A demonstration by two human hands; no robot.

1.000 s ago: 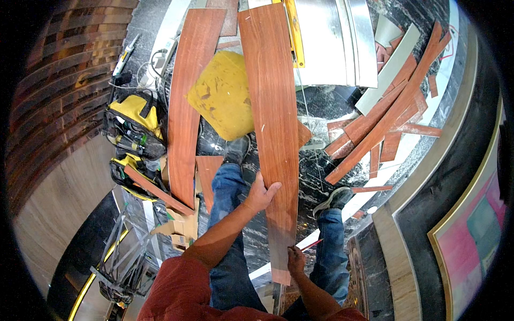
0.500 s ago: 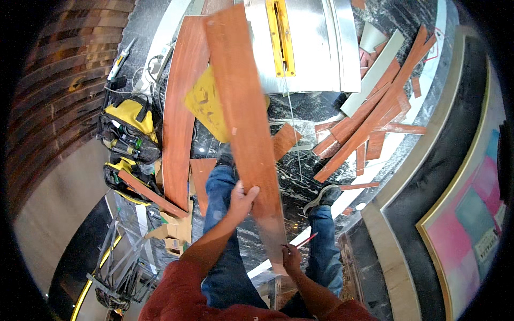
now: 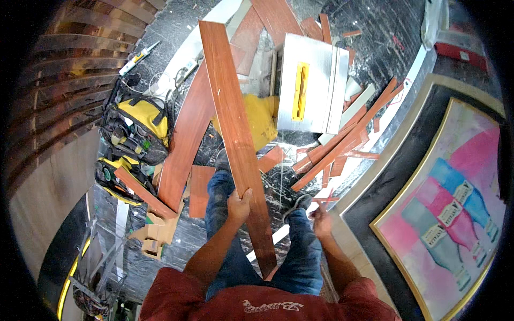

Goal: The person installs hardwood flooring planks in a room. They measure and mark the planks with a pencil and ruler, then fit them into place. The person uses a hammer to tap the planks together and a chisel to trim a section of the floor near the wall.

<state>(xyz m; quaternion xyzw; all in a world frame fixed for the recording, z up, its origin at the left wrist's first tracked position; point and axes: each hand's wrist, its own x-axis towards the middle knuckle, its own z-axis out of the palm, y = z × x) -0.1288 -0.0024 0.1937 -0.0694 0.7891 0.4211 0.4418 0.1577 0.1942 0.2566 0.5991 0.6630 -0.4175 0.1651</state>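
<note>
While our left hand (image 3: 239, 207) is gripping a long reddish-brown plank (image 3: 241, 144) slanting down the frame's centre, thumb on top, our right hand (image 3: 322, 222) is holding a thin red pencil-like stick (image 3: 329, 196) in curled fingers, apart from the wood. Cut pieces (image 3: 342, 139) are already lying right of centre; this plank, we are judging, is looking unfinished.

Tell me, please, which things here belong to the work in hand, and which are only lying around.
In the work:
long brown board, held by the left hand
thin red stick, in the right hand
perhaps the metal table

Lying around, it seems:
tool bags
white-and-yellow tube
torn cardboard
board scraps
</note>
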